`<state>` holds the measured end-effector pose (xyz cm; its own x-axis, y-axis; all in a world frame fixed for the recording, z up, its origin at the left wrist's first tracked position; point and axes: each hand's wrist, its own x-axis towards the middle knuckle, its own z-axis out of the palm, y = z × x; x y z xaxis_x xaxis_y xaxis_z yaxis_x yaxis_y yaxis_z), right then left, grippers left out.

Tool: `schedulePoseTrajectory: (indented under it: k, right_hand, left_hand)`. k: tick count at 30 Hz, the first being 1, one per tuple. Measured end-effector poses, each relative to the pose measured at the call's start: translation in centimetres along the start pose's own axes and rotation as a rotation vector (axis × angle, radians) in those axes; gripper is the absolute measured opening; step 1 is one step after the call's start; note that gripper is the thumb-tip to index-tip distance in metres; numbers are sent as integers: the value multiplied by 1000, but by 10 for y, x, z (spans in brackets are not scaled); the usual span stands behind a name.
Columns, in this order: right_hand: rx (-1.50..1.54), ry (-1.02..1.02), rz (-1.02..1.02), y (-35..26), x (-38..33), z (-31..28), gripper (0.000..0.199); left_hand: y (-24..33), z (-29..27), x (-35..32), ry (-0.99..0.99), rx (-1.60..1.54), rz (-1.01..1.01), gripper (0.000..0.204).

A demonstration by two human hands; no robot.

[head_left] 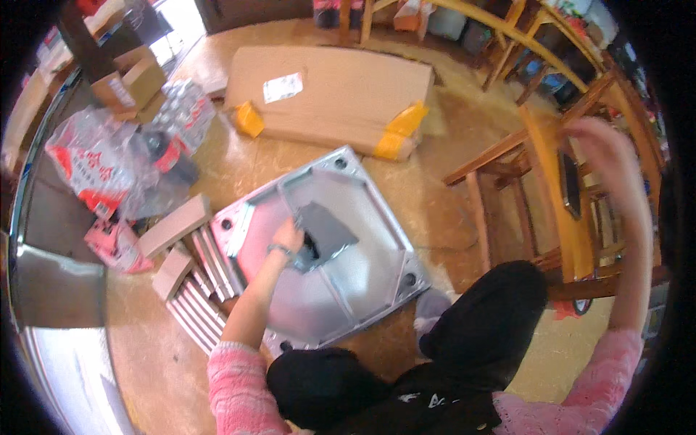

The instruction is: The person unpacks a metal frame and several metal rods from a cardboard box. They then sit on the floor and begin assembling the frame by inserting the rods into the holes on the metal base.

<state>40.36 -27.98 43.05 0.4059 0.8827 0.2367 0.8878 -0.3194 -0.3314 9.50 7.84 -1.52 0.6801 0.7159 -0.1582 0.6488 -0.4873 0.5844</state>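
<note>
My left hand (288, 236) is closed on the edge of a grey plastic bag (326, 225), whose dark opening shows beside my fingers. The bag lies over a square silver metal panel (370, 268), like a shallow tray with a hole at each corner, on the floor before my knees. Raised at the far right is my right hand (598, 145), blurred, above a wooden stool (554, 196). On the stool's top rests a dark phone (570, 185), just below that hand. Whether my right fingers hold anything cannot be made out.
Beyond the panel lies a large flat cardboard box (333, 94) with yellow tape. Left of the panel are several metal tubes (194, 312) with cardboard end pieces (174, 225). Plastic bags (98, 163) and a small open carton (130, 83) sit at the far left. Wooden chairs (500, 43) stand behind.
</note>
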Motion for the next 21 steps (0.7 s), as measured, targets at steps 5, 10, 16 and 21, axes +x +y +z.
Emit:
schedulePoseTrajectory:
  k: [5,10,16,21]
  right_hand:
    - [24,-670,-41,-119,69,318,52]
    - [-62,-781,-50,-150,29,450,34]
    - [-98,-484,-79,-120,19,491,11]
    - [118,-388,-30,-111,24,508,12]
  left_hand:
    - [52,-22,-37,-67,-105,-83,34]
    - [59,-25,-86,-18,-216,-142,28]
    - [61,-29,-126,46,-36,-57,27]
    - [59,-31,-149,222,-60,-111,27]
